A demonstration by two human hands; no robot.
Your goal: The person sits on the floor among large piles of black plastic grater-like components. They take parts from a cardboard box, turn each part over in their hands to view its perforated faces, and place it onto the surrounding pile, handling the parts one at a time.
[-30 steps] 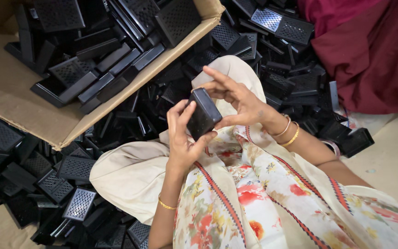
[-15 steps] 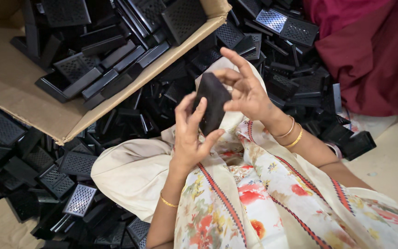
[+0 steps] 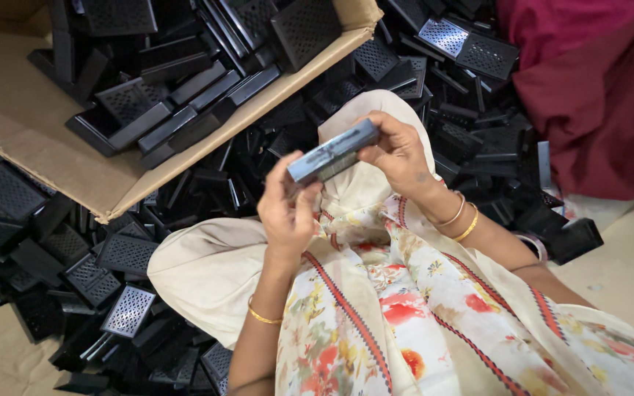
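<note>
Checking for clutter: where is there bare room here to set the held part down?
Bare cardboard on the box left of its stacked parts, and bare floor at right beyond the right hand. The black parts pile ahead of the left hand is crowded.

Floor (image 3: 625,271): pale, smooth, bare patch seen at right and lower left corner. Large heap of black perforated plastic parts (image 3: 53,242) spread directly over it, from left edge to upper right. Open cardboard box (image 3: 31,125) laid on heap at upper left, filled with same black parts. Dark red cloth (image 3: 596,95) bunched on floor at upper right, beside heap.
</note>
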